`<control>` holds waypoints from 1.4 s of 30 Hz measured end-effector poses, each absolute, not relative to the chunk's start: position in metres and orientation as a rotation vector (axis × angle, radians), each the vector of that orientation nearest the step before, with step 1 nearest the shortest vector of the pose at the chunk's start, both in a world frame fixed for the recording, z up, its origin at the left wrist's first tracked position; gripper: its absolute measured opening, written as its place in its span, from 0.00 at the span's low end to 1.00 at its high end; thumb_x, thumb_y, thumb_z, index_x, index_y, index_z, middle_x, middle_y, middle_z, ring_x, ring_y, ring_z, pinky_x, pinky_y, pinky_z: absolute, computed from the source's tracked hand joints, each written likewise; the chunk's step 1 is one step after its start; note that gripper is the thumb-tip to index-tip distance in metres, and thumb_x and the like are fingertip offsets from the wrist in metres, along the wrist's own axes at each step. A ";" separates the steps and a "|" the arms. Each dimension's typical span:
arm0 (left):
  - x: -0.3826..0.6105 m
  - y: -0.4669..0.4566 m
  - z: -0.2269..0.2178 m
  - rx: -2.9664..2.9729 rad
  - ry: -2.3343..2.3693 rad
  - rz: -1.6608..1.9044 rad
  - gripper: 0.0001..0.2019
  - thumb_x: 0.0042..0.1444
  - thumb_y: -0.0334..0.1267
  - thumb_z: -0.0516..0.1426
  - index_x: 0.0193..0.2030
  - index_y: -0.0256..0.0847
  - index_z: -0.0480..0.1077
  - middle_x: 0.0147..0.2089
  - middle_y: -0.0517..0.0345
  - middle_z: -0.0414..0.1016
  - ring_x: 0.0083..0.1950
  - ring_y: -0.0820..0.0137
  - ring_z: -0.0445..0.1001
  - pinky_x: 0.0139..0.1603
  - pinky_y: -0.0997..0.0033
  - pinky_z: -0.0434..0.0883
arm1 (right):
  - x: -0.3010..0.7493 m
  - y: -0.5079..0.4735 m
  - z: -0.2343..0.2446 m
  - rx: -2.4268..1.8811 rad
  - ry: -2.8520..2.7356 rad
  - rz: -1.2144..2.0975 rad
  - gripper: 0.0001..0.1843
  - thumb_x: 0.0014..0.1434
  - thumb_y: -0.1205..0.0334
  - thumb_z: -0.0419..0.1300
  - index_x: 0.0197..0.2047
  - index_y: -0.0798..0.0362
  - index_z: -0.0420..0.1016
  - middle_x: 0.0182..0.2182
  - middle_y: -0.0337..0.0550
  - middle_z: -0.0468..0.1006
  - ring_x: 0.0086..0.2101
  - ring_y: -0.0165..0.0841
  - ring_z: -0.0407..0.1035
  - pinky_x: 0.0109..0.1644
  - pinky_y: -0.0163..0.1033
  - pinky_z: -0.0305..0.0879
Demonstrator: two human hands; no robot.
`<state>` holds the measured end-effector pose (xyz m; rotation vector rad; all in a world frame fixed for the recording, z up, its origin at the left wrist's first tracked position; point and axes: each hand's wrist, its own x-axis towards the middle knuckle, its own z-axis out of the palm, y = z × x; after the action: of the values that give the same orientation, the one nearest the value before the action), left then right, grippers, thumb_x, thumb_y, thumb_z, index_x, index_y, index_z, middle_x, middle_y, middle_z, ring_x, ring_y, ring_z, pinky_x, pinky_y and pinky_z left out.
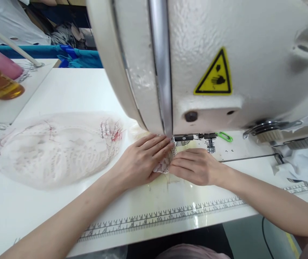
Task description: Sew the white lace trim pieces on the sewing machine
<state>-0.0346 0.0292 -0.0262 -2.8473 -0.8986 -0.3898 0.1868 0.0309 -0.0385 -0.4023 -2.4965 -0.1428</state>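
A small piece of white lace fabric lies under the head of a white sewing machine, close to the presser foot. My left hand lies flat on the lace, fingers stretched toward the machine's needle area. Right of it, my right hand is closed, its fingertips pinching the lace's edge. The needle itself is hidden behind the machine head and my fingers.
A pale, oval mesh bag with red and dark threads lies on the table at left. A printed ruler runs along the front edge. Amber and pink thread cones stand far left; white cloth lies right.
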 end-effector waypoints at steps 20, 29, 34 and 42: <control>-0.024 0.029 -0.027 -2.767 -0.980 -0.419 0.23 0.61 0.41 0.49 0.57 0.27 0.67 0.52 0.44 0.76 0.52 0.54 0.74 0.50 0.54 0.71 | 0.193 0.034 -0.036 -0.520 -2.541 -0.231 0.08 0.59 0.75 0.55 0.35 0.54 0.72 0.31 0.34 0.77 0.39 0.28 0.71 0.43 0.34 0.69; -0.024 0.026 -0.028 -2.716 -1.037 -0.353 0.25 0.58 0.41 0.51 0.59 0.29 0.66 0.51 0.45 0.76 0.50 0.54 0.74 0.50 0.54 0.70 | 0.197 0.038 -0.038 -0.591 -2.549 -0.312 0.08 0.59 0.76 0.55 0.36 0.54 0.70 0.31 0.34 0.76 0.37 0.27 0.69 0.38 0.34 0.66; -0.022 0.024 -0.028 -2.704 -1.053 -0.346 0.24 0.59 0.40 0.49 0.59 0.31 0.67 0.53 0.45 0.75 0.51 0.55 0.73 0.49 0.54 0.70 | 0.200 0.037 -0.032 -0.670 -2.460 -0.601 0.12 0.55 0.80 0.54 0.34 0.52 0.70 0.30 0.30 0.76 0.29 0.23 0.63 0.28 0.35 0.54; -0.020 0.023 -0.027 -2.699 -1.035 -0.340 0.21 0.62 0.38 0.50 0.59 0.33 0.67 0.54 0.42 0.73 0.54 0.53 0.73 0.51 0.51 0.72 | 0.202 0.037 -0.022 -0.775 -2.511 -0.592 0.04 0.60 0.70 0.57 0.36 0.52 0.71 0.31 0.32 0.77 0.28 0.25 0.63 0.31 0.37 0.53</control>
<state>-0.0204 0.0225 -0.0269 -2.6989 -1.0350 -0.3399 0.2022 0.0366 -0.0220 -0.7754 -2.5108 -0.5916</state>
